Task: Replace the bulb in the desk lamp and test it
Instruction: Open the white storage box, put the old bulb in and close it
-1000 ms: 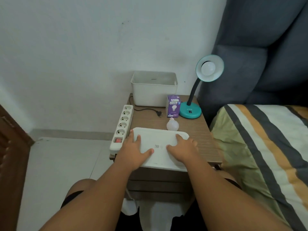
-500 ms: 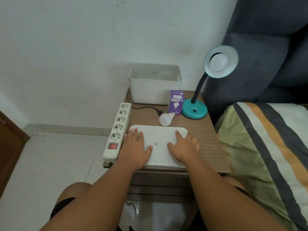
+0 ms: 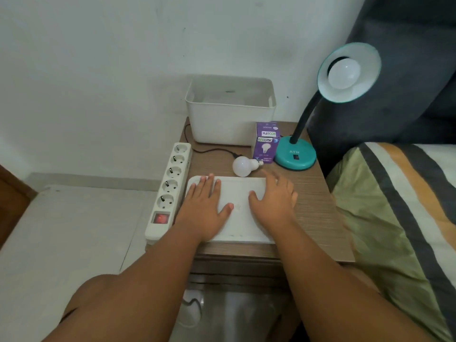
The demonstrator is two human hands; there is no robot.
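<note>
A teal desk lamp [image 3: 295, 155] stands at the back right of the wooden bedside table [image 3: 313, 208], its shade tilted toward me with a white bulb [image 3: 344, 73] screwed in. A loose white bulb [image 3: 244, 165] lies on its side on the table, next to a purple bulb box [image 3: 265, 142]. My left hand [image 3: 206, 208] lies flat, fingers apart, on a white tray [image 3: 240, 193]. My right hand [image 3: 275, 201] rests on the tray's right side, fingers spread and blurred, a short way from the loose bulb. Both hands hold nothing.
A white power strip [image 3: 167, 191] with a lit red switch lies along the table's left edge. The lamp's black plug and cord [image 3: 212, 151] lie unplugged in front of a white bin [image 3: 230, 119]. A striped bed [image 3: 394, 218] and dark headboard [image 3: 394, 114] stand to the right.
My view has come closer to the table. My right hand's fingers have lifted and spread toward the loose bulb; my left hand stays flat on the tray.
</note>
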